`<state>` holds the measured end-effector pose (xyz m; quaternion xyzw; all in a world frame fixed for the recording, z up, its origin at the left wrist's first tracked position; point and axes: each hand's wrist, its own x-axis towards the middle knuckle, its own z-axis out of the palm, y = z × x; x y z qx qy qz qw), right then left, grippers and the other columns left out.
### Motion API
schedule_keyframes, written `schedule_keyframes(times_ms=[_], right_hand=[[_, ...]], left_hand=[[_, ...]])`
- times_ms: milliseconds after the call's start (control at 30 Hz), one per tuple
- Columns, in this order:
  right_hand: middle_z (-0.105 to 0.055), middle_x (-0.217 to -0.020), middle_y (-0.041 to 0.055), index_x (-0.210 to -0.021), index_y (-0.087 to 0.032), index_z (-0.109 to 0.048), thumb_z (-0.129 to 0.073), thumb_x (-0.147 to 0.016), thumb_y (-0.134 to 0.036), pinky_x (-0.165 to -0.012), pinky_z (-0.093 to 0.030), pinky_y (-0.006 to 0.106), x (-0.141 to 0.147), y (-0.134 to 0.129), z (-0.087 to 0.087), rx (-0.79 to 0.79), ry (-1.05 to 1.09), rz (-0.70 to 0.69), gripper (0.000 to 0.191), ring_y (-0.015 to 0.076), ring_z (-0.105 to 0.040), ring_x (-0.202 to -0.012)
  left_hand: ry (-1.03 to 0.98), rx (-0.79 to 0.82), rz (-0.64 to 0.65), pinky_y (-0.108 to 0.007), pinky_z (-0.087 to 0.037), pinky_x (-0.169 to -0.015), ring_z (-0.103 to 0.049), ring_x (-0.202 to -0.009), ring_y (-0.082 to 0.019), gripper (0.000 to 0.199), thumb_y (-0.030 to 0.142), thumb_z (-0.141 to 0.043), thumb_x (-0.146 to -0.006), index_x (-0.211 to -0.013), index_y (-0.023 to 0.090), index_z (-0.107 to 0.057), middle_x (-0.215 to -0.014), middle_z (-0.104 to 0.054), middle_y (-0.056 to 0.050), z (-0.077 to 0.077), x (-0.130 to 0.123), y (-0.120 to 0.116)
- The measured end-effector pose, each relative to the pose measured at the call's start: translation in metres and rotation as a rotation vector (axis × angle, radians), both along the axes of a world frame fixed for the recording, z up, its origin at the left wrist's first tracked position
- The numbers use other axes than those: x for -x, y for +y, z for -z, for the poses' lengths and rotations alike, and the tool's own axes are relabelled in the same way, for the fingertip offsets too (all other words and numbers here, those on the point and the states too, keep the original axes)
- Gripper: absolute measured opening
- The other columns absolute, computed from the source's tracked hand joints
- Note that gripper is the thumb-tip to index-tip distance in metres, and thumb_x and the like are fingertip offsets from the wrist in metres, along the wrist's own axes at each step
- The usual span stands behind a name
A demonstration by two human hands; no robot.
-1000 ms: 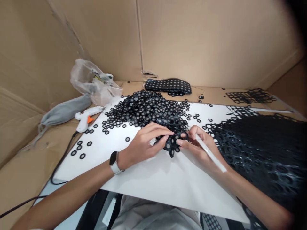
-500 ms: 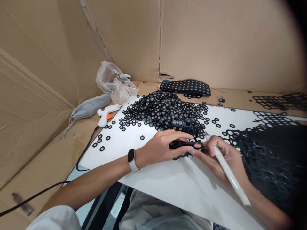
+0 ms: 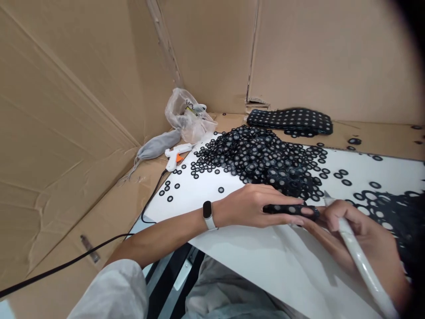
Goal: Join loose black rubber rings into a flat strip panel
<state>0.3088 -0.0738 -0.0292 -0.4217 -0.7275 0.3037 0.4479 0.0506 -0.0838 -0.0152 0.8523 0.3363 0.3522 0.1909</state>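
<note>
My left hand [image 3: 260, 206], with a white-banded watch at the wrist, is closed on a black strip with pale round spots [image 3: 288, 210], pinched between thumb and fingers. My right hand [image 3: 357, 235] is closed around a white-handled craft knife [image 3: 360, 261], its pointed blade tip showing past the fingers. Fingertips of the right hand also touch the strip's right end. Just beyond both hands lies a heap of small black rings [image 3: 265, 155], many with pale centres. The strip's underside and part of the grip are hidden.
A white glue gun [image 3: 174, 157] with an orange trigger lies left on the white board [image 3: 252, 257], near a grey pouch [image 3: 159, 145] and a clear plastic bag [image 3: 189, 117]. Dotted black sheets [image 3: 288, 119] are stacked behind. Black perforated scrap [image 3: 401, 217] sits right. Cardboard walls enclose the space.
The view has swung left, so everything sits farther right in the picture. The strip now turns more of its spotted face upward. Both hands keep their grips.
</note>
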Motion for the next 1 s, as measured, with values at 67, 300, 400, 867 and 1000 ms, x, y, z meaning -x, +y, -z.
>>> schedule_keyframes(times_ms=[67,300,400,867,1000], right_hand=[[-0.060,-0.065,-0.0019,-0.076,-0.028,-0.051,-0.090,-0.096,-0.058,-0.047,-0.046,0.026,0.000,0.000,0.002,-0.027,0.014,-0.081,0.053,0.0169,-0.055,-0.053],[-0.059,-0.070,-0.0063,-0.080,-0.026,-0.048,-0.087,-0.101,-0.029,-0.054,-0.043,0.023,0.006,0.002,0.005,-0.043,0.061,-0.153,0.044,0.0126,-0.053,-0.056],[-0.057,-0.070,-0.0074,-0.080,-0.026,-0.047,-0.086,-0.101,-0.024,-0.056,-0.043,0.022,0.009,0.001,0.001,-0.047,0.056,-0.158,0.044,0.0117,-0.052,-0.057],[-0.068,-0.085,-0.0016,-0.083,-0.028,-0.046,-0.077,-0.097,-0.011,-0.069,-0.049,0.029,0.009,0.005,-0.002,0.042,0.189,-0.244,0.038,0.0212,-0.069,-0.079],[-0.064,-0.082,-0.0028,-0.082,-0.028,-0.047,-0.079,-0.099,-0.018,-0.068,-0.048,0.029,0.011,0.006,-0.006,0.056,0.204,-0.227,0.038,0.0197,-0.067,-0.074]], left_hand=[[0.023,-0.010,0.015,-0.035,-0.066,-0.105,-0.084,-0.115,-0.024,0.042,0.039,-0.072,-0.114,-0.144,0.012,-0.079,-0.131,-0.087,-0.014,-0.002,0.002,0.000],[-0.004,-0.064,-0.010,-0.040,-0.066,-0.096,-0.084,-0.107,-0.026,0.029,0.023,-0.060,-0.118,-0.136,0.013,-0.081,-0.120,-0.089,-0.014,-0.005,0.000,0.000],[-0.008,-0.097,-0.032,-0.040,-0.065,-0.094,-0.084,-0.102,-0.025,0.028,0.018,-0.058,-0.117,-0.132,0.015,-0.082,-0.119,-0.089,-0.012,-0.007,-0.001,0.000],[-0.122,-0.212,-0.054,-0.035,-0.069,-0.093,-0.080,-0.102,-0.022,0.053,0.031,-0.090,-0.099,-0.146,0.022,-0.067,-0.118,-0.081,-0.010,-0.015,0.007,0.007],[-0.111,-0.228,-0.070,-0.035,-0.068,-0.095,-0.082,-0.105,-0.023,0.037,0.024,-0.086,-0.102,-0.135,0.021,-0.071,-0.116,-0.084,-0.009,-0.015,0.005,0.006]])
